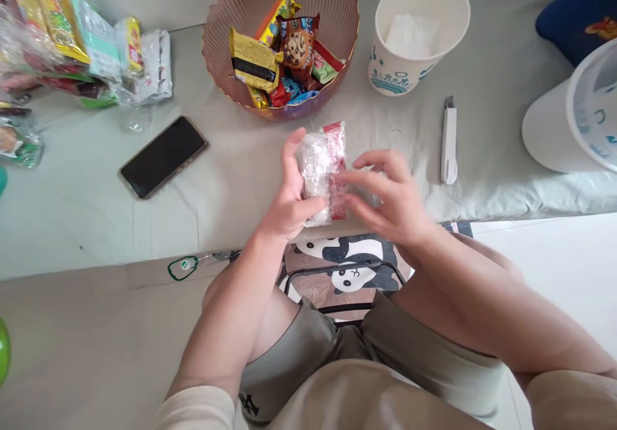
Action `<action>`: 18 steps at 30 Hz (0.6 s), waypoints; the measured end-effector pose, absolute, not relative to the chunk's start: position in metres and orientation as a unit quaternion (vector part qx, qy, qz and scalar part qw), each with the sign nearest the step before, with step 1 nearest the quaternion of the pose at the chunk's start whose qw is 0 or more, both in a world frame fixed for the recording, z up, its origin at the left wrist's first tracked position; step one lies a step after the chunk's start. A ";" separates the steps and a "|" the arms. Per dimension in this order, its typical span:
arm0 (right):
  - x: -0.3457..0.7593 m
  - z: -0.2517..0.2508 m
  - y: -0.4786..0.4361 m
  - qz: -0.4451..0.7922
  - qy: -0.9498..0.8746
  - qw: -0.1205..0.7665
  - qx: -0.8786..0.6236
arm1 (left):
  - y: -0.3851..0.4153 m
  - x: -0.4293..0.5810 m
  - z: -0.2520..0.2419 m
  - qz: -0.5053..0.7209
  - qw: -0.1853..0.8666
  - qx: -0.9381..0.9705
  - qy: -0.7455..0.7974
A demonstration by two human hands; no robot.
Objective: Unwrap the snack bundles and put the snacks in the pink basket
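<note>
My left hand (pixel 289 202) is closed around a small snack packet (pixel 322 163) in clear and red wrapping, held upright above the table's front edge. My right hand (pixel 388 195) touches the packet's right side with its fingertips, fingers bent and partly spread. Just behind the packet stands a pink wire basket (pixel 219 38) holding several wrapped snacks, among them a yellow bar (pixel 253 63) and a chocolate cookie pack (pixel 299 44).
A black phone (pixel 162 155) lies to the left. A pile of snack bags (pixel 72 44) fills the far left. A white paper bucket (pixel 417 31) and a white box cutter (pixel 448 144) sit to the right. Another white bucket (pixel 578 108) lies tipped at the right edge.
</note>
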State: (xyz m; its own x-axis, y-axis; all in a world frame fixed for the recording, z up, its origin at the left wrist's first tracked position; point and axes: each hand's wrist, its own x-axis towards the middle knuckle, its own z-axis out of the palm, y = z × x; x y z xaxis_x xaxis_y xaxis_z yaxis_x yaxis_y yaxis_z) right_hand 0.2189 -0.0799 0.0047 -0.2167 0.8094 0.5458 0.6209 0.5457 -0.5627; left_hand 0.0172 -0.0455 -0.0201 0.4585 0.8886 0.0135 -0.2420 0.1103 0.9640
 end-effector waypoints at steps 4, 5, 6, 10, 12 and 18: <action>0.265 0.010 -0.069 0.011 -0.661 0.359 -0.659 | -0.037 -0.001 -0.022 0.478 0.604 0.531 0.354; 0.278 0.009 -0.066 0.010 -0.625 0.328 -0.709 | -0.036 -0.006 -0.022 0.489 0.589 0.532 0.363; 0.288 0.008 -0.064 0.019 -0.593 0.297 -0.748 | -0.035 -0.010 -0.021 0.500 0.574 0.532 0.370; 0.309 0.006 -0.057 0.079 -0.539 0.192 -0.816 | -0.036 -0.017 -0.019 0.545 0.529 0.533 0.374; 0.307 0.012 -0.056 0.096 -0.538 0.160 -0.822 | -0.037 -0.017 -0.019 0.552 0.524 0.533 0.370; 0.278 0.034 -0.059 0.233 -0.503 0.256 -0.792 | -0.041 -0.011 -0.017 0.510 0.536 0.547 0.390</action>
State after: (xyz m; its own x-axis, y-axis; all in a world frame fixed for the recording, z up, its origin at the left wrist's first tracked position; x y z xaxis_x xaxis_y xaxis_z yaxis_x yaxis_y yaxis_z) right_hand 0.2782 -0.0591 0.0343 0.3858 0.9159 -0.1111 0.6772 -0.3629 -0.6400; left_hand -0.0111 -0.0410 -0.0167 0.1749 0.9745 0.1406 -0.1207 -0.1205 0.9853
